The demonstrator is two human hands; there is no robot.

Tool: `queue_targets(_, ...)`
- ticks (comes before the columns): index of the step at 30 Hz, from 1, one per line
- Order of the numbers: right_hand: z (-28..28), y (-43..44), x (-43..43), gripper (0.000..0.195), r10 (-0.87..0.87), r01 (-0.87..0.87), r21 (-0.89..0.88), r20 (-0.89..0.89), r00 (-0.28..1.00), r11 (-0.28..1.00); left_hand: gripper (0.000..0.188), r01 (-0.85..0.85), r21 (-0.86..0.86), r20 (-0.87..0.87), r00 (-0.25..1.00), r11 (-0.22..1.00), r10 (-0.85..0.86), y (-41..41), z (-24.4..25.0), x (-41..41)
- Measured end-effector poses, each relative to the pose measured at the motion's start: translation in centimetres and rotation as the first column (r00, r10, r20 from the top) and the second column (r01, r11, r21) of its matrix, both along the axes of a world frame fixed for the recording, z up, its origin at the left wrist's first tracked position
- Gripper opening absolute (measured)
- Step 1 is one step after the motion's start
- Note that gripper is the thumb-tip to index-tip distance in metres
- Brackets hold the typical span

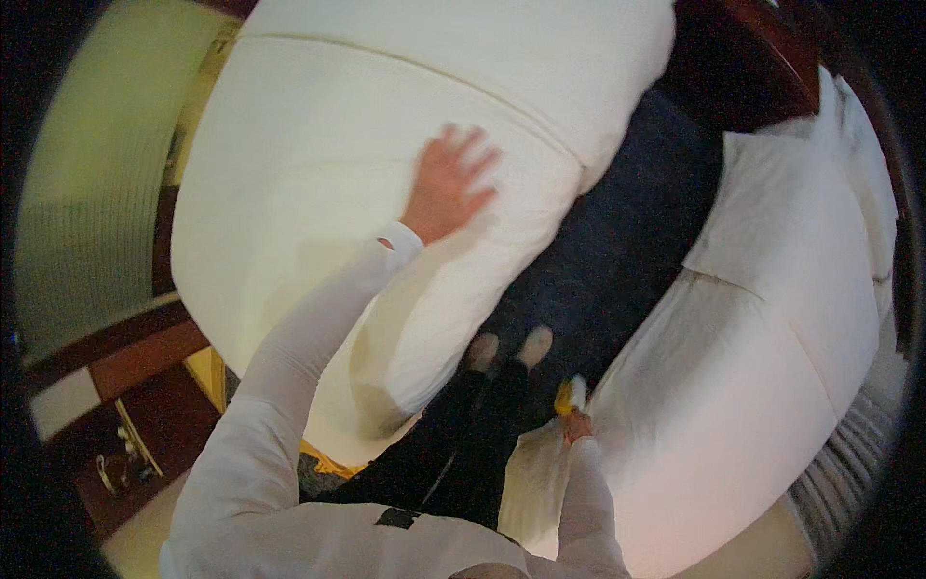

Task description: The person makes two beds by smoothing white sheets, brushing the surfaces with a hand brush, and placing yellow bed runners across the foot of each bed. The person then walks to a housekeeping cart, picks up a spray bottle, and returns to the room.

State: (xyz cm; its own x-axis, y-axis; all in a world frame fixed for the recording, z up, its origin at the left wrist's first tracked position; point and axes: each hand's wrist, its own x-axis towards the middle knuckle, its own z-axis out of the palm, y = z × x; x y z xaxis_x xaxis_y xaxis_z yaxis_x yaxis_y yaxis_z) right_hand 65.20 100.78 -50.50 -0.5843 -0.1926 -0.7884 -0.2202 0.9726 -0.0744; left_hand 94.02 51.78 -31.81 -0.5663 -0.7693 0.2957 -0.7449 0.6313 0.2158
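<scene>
My left hand (450, 187) reaches out over a bed with a white sheet (289, 174). Its fingers are spread and blurred, with nothing in them; whether the palm touches the sheet I cannot tell. Low beside a second white-covered bed (752, 376), my right hand (577, 427) grips a small yellow and white object (570, 396). Blur hides what kind of object it is. A seam or fold line crosses the first bed's sheet, and shadow falls along its near side. On the second bed the sheet shows fold lines and hangs down near my right forearm.
A dark floor strip (608, 217) runs between the beds, with my feet (535, 346) on it. To the left are a pale ribbed curtain (94, 239) and a dark brown wooden surface (155, 412) holding small items. A striped grey cloth (839, 463) lies beyond the second bed.
</scene>
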Motion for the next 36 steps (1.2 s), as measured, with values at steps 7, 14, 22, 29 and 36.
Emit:
queue_targets(7,8.7,-30.4,2.9,0.033,-0.158,0.247,-0.947,0.217,0.963,0.207,0.063,-0.304,0.576,0.457,0.890,0.759,0.010,24.7,0.3,13.0)
queue_targets(14,-1.7,-21.9,21.0,0.015,0.546,-0.598,-0.633,-0.310,0.778,0.493,0.059,-0.153,0.482,0.487,0.866,0.862,-0.118,38.0,-1.3,18.4)
queue_targets(22,-2.0,0.2,16.3,0.025,0.676,-0.717,-0.365,-0.257,0.691,0.594,0.058,0.064,0.286,0.378,0.909,0.956,-0.174,38.4,-3.3,18.7)
queue_targets(29,15.6,-3.8,-6.3,0.039,-0.198,-0.069,-0.716,-0.283,0.939,0.695,0.057,0.077,0.219,0.432,0.886,0.973,-0.168,37.5,-2.7,18.0)
queue_targets(36,1.5,30.3,12.0,0.038,0.345,-0.364,0.097,0.166,0.924,0.926,0.056,0.074,0.185,0.430,0.890,0.980,-0.148,37.1,-2.0,17.8)
